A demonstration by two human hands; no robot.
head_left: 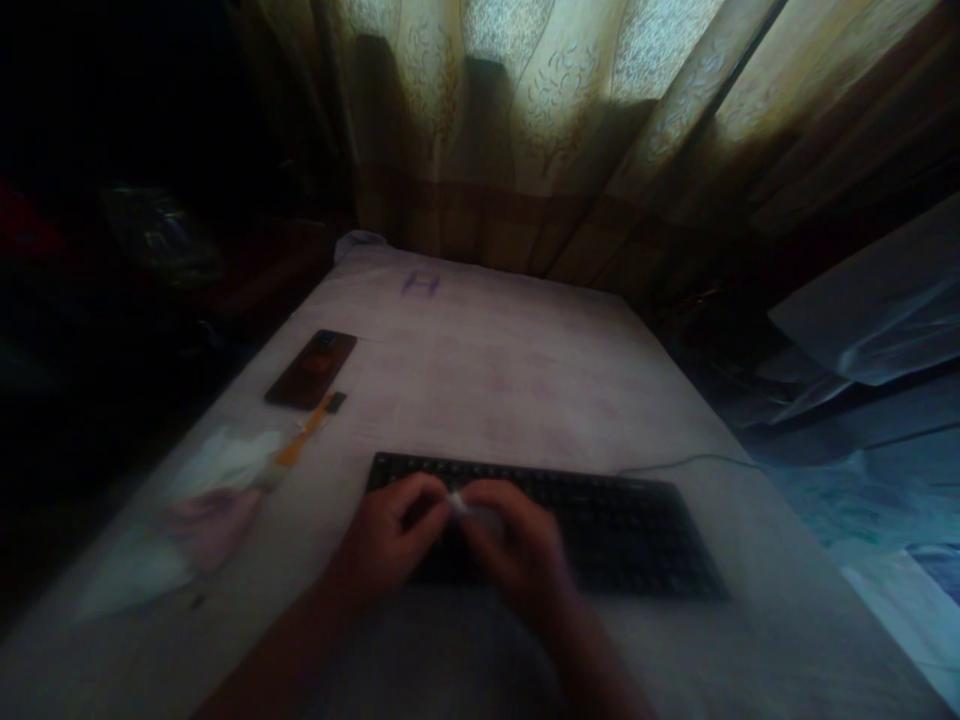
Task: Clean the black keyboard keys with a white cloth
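A black keyboard (630, 530) lies on the pale cloth-covered table, and both hands are above its left half. Between the fingertips of the two hands is a small white piece (457, 502), too blurred to name. My left hand (390, 525) pinches it from the left with thumb and forefinger. From the right, my right hand (521, 540) closes its thumb and fingers on the same piece. The hands hide part of the keys beneath them.
At left lie a dark phone (311, 370), an orange-handled brush (304, 435), a crumpled white and pink cloth (217, 515) and a tiny dark bit (197, 601). A cable (690, 459) runs right from the keyboard. Curtains (540, 120) hang behind the table's far edge.
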